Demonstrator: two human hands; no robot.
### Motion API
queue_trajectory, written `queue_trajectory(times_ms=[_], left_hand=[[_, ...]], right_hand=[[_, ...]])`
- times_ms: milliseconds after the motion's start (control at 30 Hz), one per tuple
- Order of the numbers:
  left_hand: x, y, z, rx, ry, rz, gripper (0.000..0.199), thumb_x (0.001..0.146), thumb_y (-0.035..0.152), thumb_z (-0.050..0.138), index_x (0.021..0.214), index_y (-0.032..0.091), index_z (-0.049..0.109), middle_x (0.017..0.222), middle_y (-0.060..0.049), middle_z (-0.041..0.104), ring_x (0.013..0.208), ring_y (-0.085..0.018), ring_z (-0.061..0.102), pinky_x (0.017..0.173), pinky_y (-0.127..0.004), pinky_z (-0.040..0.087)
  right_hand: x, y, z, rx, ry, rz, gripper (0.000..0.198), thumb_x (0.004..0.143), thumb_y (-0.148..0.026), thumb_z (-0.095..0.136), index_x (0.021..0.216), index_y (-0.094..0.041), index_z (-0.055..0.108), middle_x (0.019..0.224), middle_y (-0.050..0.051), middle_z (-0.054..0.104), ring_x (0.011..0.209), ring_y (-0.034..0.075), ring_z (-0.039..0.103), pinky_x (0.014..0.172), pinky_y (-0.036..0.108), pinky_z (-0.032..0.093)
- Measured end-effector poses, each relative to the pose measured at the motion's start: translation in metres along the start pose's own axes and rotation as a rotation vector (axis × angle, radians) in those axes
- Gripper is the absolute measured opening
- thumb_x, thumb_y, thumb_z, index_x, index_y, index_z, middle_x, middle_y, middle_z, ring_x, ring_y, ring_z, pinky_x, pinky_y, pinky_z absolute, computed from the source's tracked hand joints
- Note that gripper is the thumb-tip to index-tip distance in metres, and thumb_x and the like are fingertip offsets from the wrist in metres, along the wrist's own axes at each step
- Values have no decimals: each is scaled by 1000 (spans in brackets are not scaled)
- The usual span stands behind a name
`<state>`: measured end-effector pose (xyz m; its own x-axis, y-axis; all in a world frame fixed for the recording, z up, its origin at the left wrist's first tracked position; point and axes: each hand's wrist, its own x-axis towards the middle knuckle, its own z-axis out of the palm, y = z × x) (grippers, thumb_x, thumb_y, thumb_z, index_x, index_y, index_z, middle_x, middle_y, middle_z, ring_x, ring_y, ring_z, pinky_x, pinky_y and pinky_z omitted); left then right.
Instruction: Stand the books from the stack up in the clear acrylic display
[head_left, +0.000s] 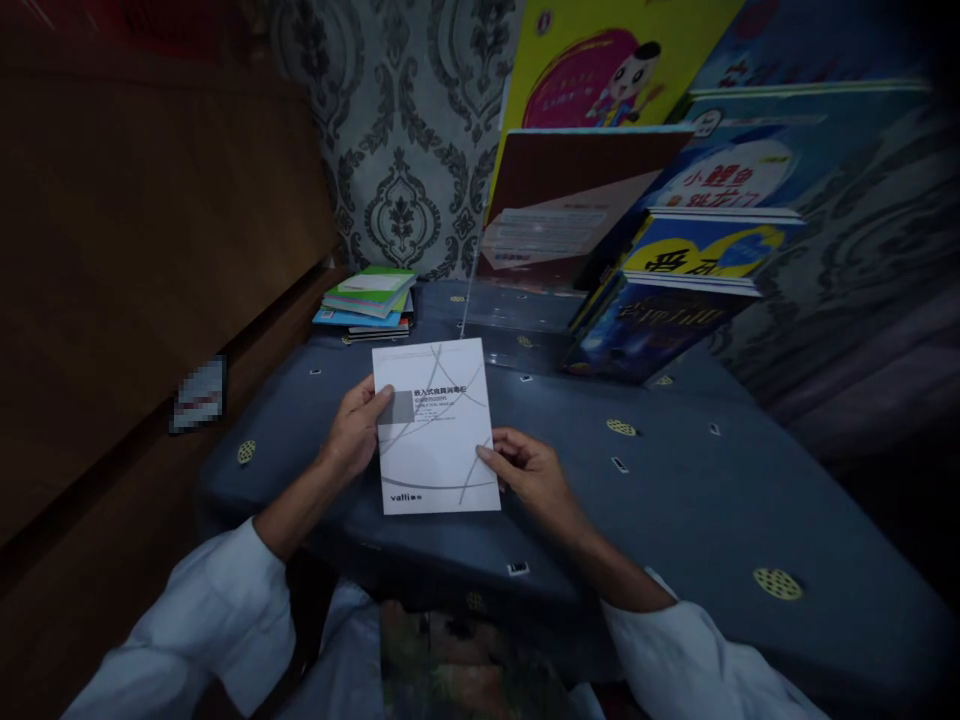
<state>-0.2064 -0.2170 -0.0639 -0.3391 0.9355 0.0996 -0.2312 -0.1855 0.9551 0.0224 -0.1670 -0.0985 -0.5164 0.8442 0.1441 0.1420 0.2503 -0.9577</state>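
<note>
At the far left stands a brown wooden cabinet (150,250) with a flat side. Just beyond it, at the back corner of the table, lies a small stack of thin books with green and blue covers (365,300). Nearer, the left hand (352,430) grips the white rectangular paper booklet (435,462), thumb on the front by the upper left edge, fingers behind. The booklet is upright in the middle, its cover facing the wearer, over the front part of the dark blue-grey patterned tablecloth (675,520); in this dim light I cannot tell whether it touches the cloth. The right hand (532,470) pinches its right edge lower down, thumb in front.

To hold it well, light pressure from both thumbs should be enough; squeezing inward would bow the thin pages. Level wrists would keep the cover square, and the left thumb is best kept off the print beside it.

Farther right, behind the right hand, glossy picture books with dark blue, yellow and brown covers (667,330) lean in a clear plastic rack (517,370).
</note>
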Motion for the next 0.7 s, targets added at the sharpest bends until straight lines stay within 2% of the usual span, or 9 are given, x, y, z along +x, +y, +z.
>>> queue_trajectory(times_ms=[67, 167, 267, 367, 433, 500, 600, 700], left_hand=[[8, -21, -17, 185, 7, -3, 57, 78, 40, 71, 125, 12, 55, 121, -16, 68, 115, -31, 64, 99, -46, 50], [11, -47, -42, 646, 61, 66, 68, 82, 31, 63, 142, 10, 39, 140, -21, 54, 133, -34, 50, 109, -53, 41], [6, -59, -56, 1013, -64, 152, 60, 90, 28, 52, 146, 12, 36, 151, -20, 43, 144, -33, 36, 116, -54, 31], [1, -62, -56, 1242, -228, 232, 52, 95, 28, 44, 144, 11, 41, 154, -19, 41, 148, -30, 31, 119, -52, 27], [0, -62, -53, 1345, -289, 258, 49, 98, 28, 40, 143, 10, 44, 154, -19, 41, 148, -30, 30, 119, -52, 29], [-1, -63, -51, 1415, -313, 273, 47, 99, 28, 37, 143, 10, 44, 154, -19, 40, 148, -29, 30, 118, -51, 31], [-2, -63, -49, 1474, -320, 286, 48, 100, 27, 35, 145, 11, 42, 155, -18, 40, 148, -26, 31, 118, -48, 32], [-3, -63, -49, 1484, -331, 274, 50, 100, 27, 35, 146, 9, 41, 156, -18, 38, 148, -27, 31, 119, -48, 29]], right_hand=[[2, 11, 2, -205, 19, -1, 33, 84, -38, 63, 111, -19, 67, 71, 0, 67, 61, 17, 61, 59, 29, 51], [-1, 22, 3, -588, 45, -57, 44, 83, -25, 62, 126, -21, 62, 93, 6, 69, 84, 23, 66, 75, 36, 54], [-2, 20, 2, -809, -16, -125, 35, 88, -23, 57, 121, -21, 65, 105, 10, 67, 97, 26, 65, 82, 39, 56], [7, 14, 7, -837, -132, -257, 30, 93, -23, 52, 118, -20, 67, 110, 12, 68, 106, 27, 63, 91, 43, 55], [19, 13, 17, -772, -232, -374, 36, 96, -23, 45, 128, -19, 62, 125, 13, 65, 118, 27, 60, 102, 46, 50], [34, 16, 32, -709, -327, -457, 45, 98, -19, 38, 139, -17, 53, 142, 15, 56, 134, 26, 50, 112, 48, 43], [57, 23, 55, -718, -436, -472, 53, 97, -15, 32, 150, -12, 40, 155, 16, 43, 147, 23, 34, 120, 49, 31], [75, 30, 62, -779, -460, -419, 53, 101, -22, 30, 152, -11, 35, 157, 16, 38, 150, 22, 26, 123, 49, 23]])
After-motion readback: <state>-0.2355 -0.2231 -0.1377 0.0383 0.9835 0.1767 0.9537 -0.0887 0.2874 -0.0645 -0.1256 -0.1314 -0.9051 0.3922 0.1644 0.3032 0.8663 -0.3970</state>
